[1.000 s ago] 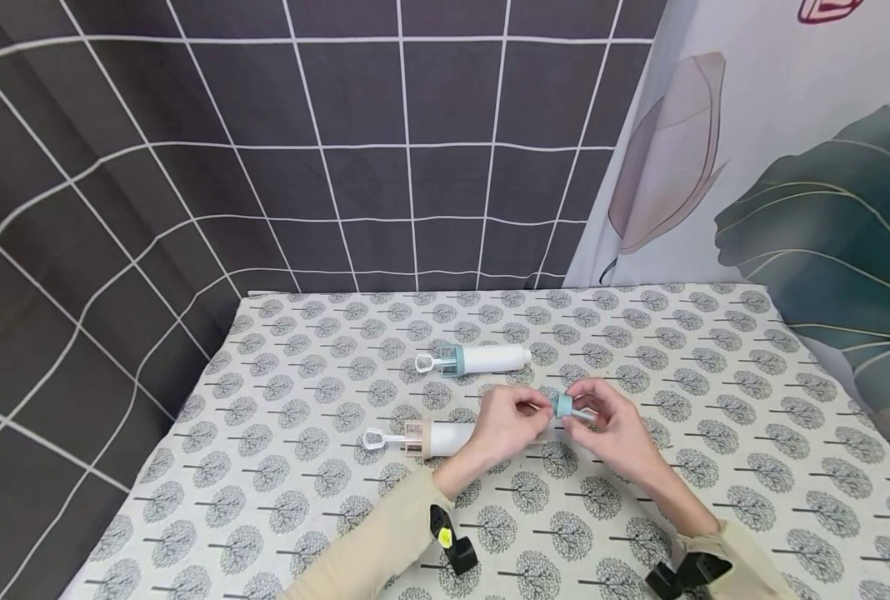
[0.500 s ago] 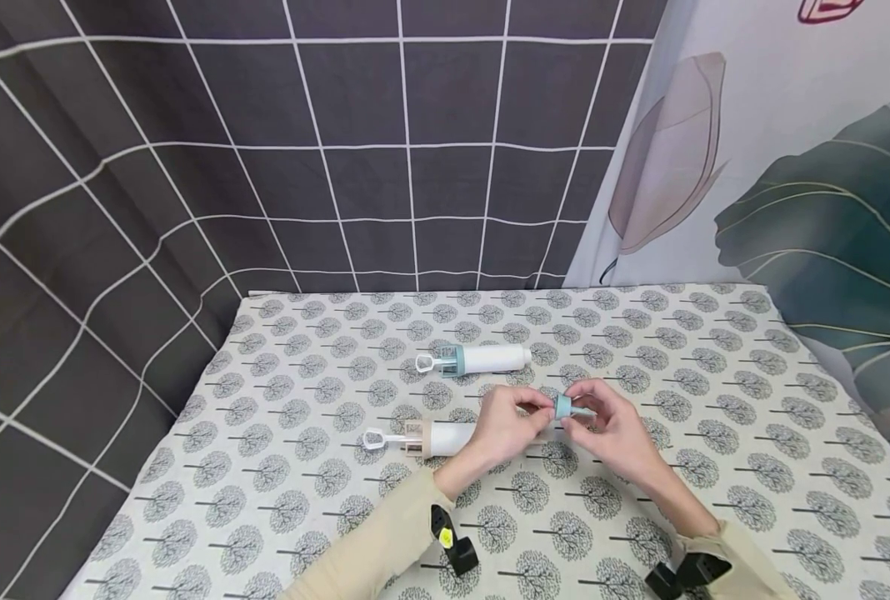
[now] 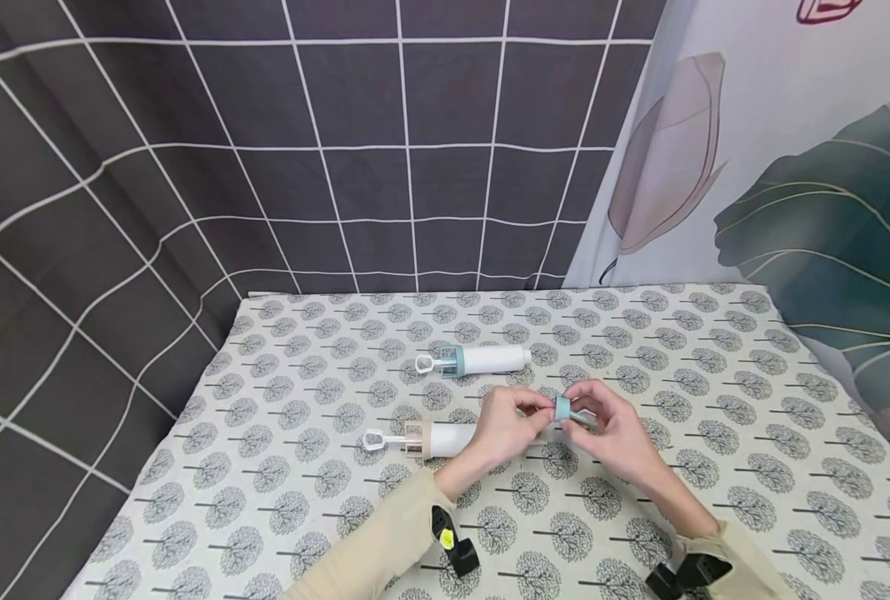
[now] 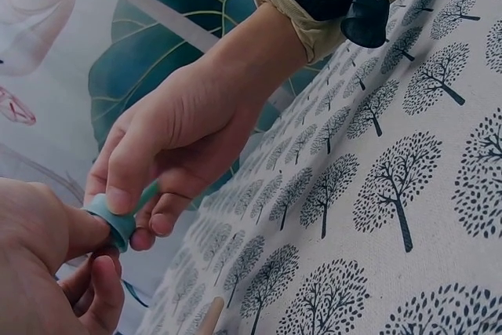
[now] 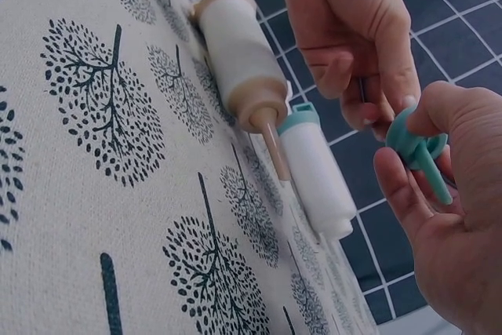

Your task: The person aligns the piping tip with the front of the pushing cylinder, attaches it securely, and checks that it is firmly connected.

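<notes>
A small teal nozzle cap with a thin spout (image 5: 427, 170) is between my two hands, held above the table. My left hand (image 3: 511, 421) pinches its rim on the left side. On the right side, my right hand (image 3: 608, 423) pinches the same cap between thumb and fingers, with the spout pointing toward the right palm. Below my left forearm lies a syringe with a beige collar (image 3: 447, 439), its right end hidden by the hand in the head view. In the right wrist view its beige nozzle (image 5: 274, 147) shows.
Behind the hands lies a second white syringe with a teal collar (image 3: 493, 359), its clear handle to the left. A tree-print cloth (image 3: 340, 533) covers the table. A dark grid curtain (image 3: 355, 167) hangs behind, and a leaf-print curtain (image 3: 835, 217) stands at right.
Both hands stay in nearly the same place. The teal nozzle cap has turned slightly between the fingers, its spout shifting in angle. The syringes have not moved.
</notes>
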`<state>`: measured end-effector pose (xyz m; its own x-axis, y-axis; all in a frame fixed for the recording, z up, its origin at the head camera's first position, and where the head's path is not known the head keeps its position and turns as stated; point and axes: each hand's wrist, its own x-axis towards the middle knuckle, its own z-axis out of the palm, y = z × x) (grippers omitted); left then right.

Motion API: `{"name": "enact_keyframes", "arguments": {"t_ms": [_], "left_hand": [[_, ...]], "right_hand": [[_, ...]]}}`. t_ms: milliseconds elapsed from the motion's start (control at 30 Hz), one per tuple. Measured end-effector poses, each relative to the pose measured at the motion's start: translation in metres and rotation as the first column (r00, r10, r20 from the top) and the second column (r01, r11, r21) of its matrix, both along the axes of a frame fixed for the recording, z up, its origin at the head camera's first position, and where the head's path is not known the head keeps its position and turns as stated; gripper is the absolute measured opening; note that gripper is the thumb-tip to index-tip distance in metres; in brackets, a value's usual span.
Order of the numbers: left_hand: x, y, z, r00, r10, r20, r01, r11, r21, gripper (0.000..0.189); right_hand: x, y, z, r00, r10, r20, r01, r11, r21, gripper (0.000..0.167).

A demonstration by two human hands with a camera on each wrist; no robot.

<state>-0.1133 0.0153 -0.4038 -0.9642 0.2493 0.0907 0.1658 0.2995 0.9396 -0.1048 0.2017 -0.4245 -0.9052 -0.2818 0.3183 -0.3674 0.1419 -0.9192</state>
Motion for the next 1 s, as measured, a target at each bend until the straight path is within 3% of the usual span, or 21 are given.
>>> {"name": "enact_keyframes", "arguments": {"t_ms": [267,467,700,800,1000], "left_hand": [[0.0007,0.0003,0.0000,0.998,-0.016,0.069,0.013,0.999,0.044,0.009],[0.0012,-0.0006,0.0017,0.992,-0.046,0.115,0.043,0.999,0.032,0.013],[0.0011,-0.0042,0.0043,0.993,-0.114,0.028,0.115,0.992,-0.046,0.016],[0.0008,-0.0058,0.0042,0.989,-0.150,0.005,0.150,0.988,-0.040,0.018],[0.0008,-0.0094,0.0035,0.984,-0.169,0.052,0.170,0.985,-0.007,0.022]], "right_hand": [[0.0010,-0.0007,0.0021,1.000,-0.003,-0.011,0.003,1.000,0.018,0.037],[0.0007,-0.0006,0.0023,1.000,0.007,-0.002,-0.007,1.000,0.011,0.037],[0.0004,-0.0001,0.0013,1.000,0.007,0.003,-0.008,1.000,0.028,0.036],[0.0001,0.0006,0.0001,1.000,0.004,0.014,-0.005,1.000,0.031,0.035],[-0.0003,0.0017,-0.0011,1.000,0.007,0.022,-0.007,1.000,0.029,0.035]]}}
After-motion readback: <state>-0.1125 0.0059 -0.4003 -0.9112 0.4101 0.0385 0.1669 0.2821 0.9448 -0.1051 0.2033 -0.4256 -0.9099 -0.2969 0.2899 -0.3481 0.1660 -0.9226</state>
